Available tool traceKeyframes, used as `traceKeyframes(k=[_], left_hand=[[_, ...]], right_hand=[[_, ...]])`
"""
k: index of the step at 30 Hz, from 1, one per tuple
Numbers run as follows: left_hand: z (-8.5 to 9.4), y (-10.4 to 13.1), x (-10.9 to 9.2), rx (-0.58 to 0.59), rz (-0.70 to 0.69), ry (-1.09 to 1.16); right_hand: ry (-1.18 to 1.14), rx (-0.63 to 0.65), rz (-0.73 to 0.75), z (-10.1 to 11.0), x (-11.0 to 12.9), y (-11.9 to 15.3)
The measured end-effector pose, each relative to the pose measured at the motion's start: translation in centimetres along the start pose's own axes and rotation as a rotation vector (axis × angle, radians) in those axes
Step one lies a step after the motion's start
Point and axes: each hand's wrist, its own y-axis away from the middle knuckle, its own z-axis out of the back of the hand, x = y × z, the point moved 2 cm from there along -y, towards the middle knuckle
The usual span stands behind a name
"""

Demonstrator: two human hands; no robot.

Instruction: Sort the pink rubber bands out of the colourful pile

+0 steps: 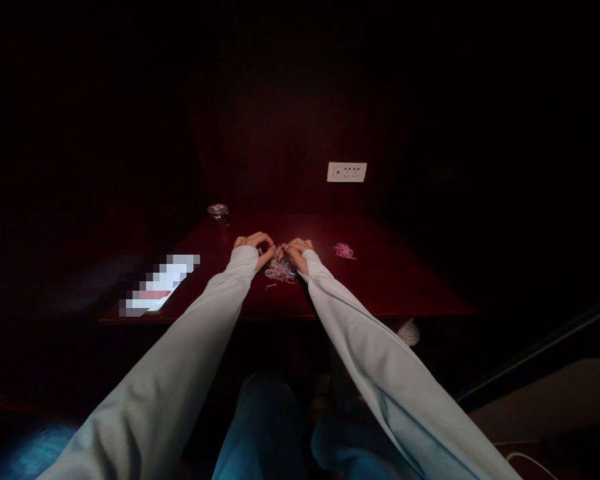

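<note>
A loose heap of small, mostly purple and pale-coloured rubber bands (281,272) lies on the dark red table. My left hand (254,245) is at the heap's left side, its fingers curled and thumb and forefinger closed on rubber bands at the top. From the right, my right hand (299,251) pinches at the same bunch, close to the left fingertips. Which single bands the fingers hold is too small to make out. A smaller pile of pink rubber bands (345,251) sits apart, to the right of my right hand.
A lit phone (163,285), its screen blurred out, lies at the table's left edge. A clear round container (218,212) stands at the back left. Behind the table (380,287), a white socket plate (347,172) is on the wall. Below the front edge a whitish object (409,333) shows.
</note>
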Motion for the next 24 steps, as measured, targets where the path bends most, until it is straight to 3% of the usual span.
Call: traceKeyframes(k=[10,24], left_hand=[[1.5,-0.1,-1.1,-0.113,0.162,-0.186],[1.6,0.0,-0.9,-0.148,0.18,-0.157]], right_hand=[[-0.074,-0.067,-0.054,-0.1,0.5,-0.2],[-0.165,-0.109,-0.127,1.0,0.1,-1.2]])
